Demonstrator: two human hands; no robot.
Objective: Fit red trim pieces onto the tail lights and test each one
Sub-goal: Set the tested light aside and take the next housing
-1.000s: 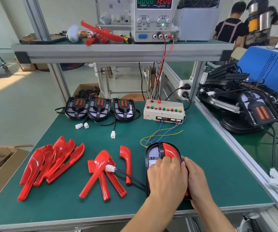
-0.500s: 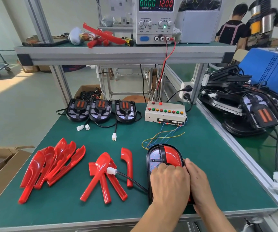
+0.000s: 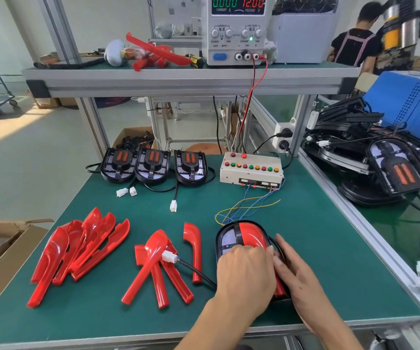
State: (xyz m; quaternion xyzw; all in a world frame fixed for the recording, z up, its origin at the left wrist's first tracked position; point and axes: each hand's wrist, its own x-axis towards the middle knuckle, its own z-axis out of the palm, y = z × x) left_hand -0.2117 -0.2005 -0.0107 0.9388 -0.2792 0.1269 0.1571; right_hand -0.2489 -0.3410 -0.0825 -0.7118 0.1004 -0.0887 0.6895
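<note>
A black tail light [image 3: 228, 239] lies on the green mat near the front edge, with a red trim piece [image 3: 253, 236] seated on its right half. My left hand [image 3: 244, 271] lies over the light's near part, fingers bent down onto it. Along the light's right rim rests my right hand [image 3: 298, 276], fingers stretched out. The near half of the light is hidden under both hands. Its black cable ends in a white connector [image 3: 169, 256] lying on loose red trim pieces [image 3: 157, 263].
More red trim pieces [image 3: 77, 248] are heaped at the left. Three tail lights [image 3: 152, 165] stand at the back beside a button test box [image 3: 250, 170]. A power supply [image 3: 236, 29] sits on the shelf. Piled tail lights [image 3: 393, 170] lie on the right bench.
Both hands stay on the tail light and have barely shifted. My right fingers have crept a little further up its right rim.
</note>
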